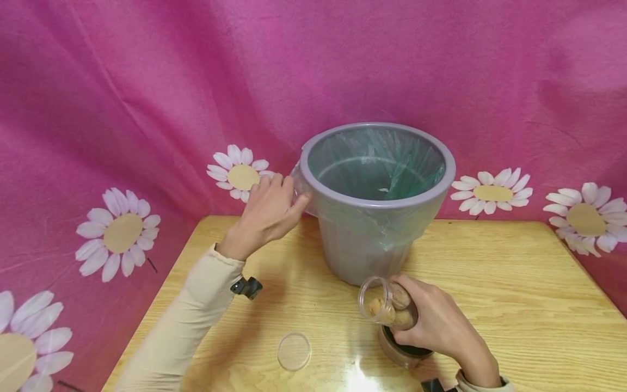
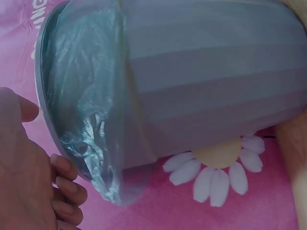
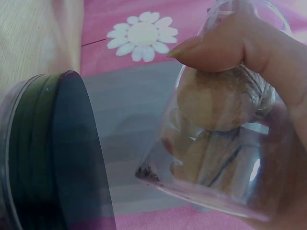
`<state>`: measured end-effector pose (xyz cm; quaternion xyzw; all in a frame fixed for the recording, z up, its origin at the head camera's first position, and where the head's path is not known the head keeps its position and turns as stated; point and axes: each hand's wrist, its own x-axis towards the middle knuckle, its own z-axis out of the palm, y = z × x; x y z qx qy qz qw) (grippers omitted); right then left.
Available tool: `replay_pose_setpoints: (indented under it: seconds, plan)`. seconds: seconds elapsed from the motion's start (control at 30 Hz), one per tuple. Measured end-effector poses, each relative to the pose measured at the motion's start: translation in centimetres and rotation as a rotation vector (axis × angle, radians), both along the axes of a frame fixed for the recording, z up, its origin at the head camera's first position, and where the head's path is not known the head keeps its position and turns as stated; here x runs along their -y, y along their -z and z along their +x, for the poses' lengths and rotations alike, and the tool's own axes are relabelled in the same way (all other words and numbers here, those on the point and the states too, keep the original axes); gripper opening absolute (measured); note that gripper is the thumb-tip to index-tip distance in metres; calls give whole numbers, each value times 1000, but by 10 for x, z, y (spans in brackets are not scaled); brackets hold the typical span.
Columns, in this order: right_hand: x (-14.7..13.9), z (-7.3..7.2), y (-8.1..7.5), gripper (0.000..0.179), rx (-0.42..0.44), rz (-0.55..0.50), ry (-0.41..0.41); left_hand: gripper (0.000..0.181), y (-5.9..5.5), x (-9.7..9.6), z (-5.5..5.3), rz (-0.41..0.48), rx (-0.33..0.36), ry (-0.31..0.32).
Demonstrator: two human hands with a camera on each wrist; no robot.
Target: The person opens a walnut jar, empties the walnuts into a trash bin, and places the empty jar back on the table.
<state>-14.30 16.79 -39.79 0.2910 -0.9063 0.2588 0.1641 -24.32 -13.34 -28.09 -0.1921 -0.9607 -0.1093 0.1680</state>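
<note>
My left hand (image 1: 266, 209) is at the left side of the rim of a grey waste bin (image 1: 360, 256). In the left wrist view its fingers (image 2: 69, 187) are loosely bent beside the bin's green plastic liner (image 2: 88, 86), with nothing seen between them. My right hand (image 1: 433, 313) grips a clear jar (image 1: 368, 299), tilted with its open mouth to the left. Inside lie several brown, walnut-like pieces (image 3: 216, 100); dark crumbs show at the jar's bottom corner. Under that hand, a round container (image 1: 404, 356) with a dark inside stands on the table.
A clear round lid (image 1: 294, 351) lies flat on the wooden table (image 1: 514, 283), left of the round container. The bin stands at the table's back, against a pink cloth (image 1: 372, 65) printed with white daisies.
</note>
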Motion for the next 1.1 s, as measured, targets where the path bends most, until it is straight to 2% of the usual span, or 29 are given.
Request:
replay_pose_setpoints:
  seconds: [0.17,0.3,0.5,0.6,0.87,1.1]
  plan:
    - [-2,0,0,68,10,5,11,49,-14,-10,-11,-18,-3,-24]
    - [-3,1,0,68,18,8,24,53,-20,-14,-19,-34,-14,-52]
    - [-5,2,-1,68,35,9,32,61,-18,-18,-26,-33,48,-72]
    - [-7,2,-1,67,33,10,31,65,-16,-19,-28,-28,54,-80]
    - [-8,0,-2,67,30,3,29,63,-14,-20,-30,-52,67,-90]
    - [-8,2,-4,68,49,0,48,66,-12,-20,-30,-32,119,-95]
